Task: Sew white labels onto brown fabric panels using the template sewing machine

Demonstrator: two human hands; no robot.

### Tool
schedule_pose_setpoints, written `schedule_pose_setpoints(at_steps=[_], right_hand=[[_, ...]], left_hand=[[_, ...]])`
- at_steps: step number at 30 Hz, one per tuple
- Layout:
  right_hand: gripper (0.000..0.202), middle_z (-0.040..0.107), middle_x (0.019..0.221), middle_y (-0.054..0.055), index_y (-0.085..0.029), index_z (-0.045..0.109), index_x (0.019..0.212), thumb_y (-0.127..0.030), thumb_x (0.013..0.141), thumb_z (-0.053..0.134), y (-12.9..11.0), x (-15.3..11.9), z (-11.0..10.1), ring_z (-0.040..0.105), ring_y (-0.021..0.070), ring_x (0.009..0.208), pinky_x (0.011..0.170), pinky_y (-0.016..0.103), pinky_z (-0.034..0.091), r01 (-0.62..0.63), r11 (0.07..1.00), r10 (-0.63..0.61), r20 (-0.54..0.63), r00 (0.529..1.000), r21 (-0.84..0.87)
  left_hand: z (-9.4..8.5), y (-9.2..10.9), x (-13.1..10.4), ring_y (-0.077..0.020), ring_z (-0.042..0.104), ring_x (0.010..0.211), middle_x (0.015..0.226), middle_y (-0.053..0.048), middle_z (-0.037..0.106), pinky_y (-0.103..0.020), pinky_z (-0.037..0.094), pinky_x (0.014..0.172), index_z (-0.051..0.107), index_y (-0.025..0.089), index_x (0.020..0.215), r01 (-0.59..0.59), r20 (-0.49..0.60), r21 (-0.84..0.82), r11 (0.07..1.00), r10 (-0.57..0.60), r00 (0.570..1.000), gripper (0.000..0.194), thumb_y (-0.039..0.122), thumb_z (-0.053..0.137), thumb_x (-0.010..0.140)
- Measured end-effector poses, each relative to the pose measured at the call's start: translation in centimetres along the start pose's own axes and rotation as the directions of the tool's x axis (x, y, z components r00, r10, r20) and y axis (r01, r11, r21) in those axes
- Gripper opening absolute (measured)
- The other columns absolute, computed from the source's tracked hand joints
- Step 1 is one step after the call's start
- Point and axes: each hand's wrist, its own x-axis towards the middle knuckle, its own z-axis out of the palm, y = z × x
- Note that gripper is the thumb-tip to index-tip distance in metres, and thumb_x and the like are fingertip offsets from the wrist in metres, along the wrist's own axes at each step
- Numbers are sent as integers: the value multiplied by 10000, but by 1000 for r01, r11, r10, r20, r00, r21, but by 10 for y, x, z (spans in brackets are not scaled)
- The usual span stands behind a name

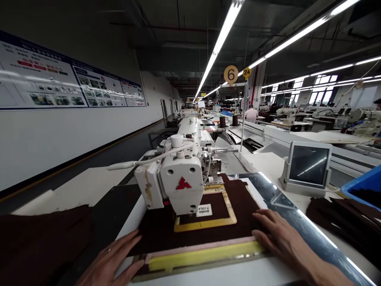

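A dark brown fabric piece (244, 198) lies flat under the head of a white sewing machine (181, 182). On the fabric rests a yellow rectangular frame (205, 225), with a white label (204, 210) inside it. My left hand (111, 260) is at the fabric's near left corner, fingers stretched out. At the right edge, my right hand (276, 234) lies with its fingers spread on the fabric. Between the hands, a yellow strip (205, 254) runs along the near edge. The needle area is hidden behind the machine head.
A grey-screened control panel (309, 165) stands at the right. Beyond it are a blue bin (364, 188) and stacked brown fabric pieces (345, 222). More brown fabric (44, 234) lies at the left. Two thread cones (235, 120) stand behind the machine; a person (251, 114) sits farther back.
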Motion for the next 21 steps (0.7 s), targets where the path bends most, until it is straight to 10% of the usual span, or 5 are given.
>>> schedule_pose_setpoints(at_steps=[21], right_hand=[[639,483,1546,109,-258,568,1467,-664,976,510,63,-10,0,461,355,1402,1142,534,428,-35,999,28,226,974,23]], left_hand=[[0,61,37,-338,523,1400,1545,-26,533,-477,505,1117,588,354,1447,-15,347,-25,1000,23,937,584,633,607,935]])
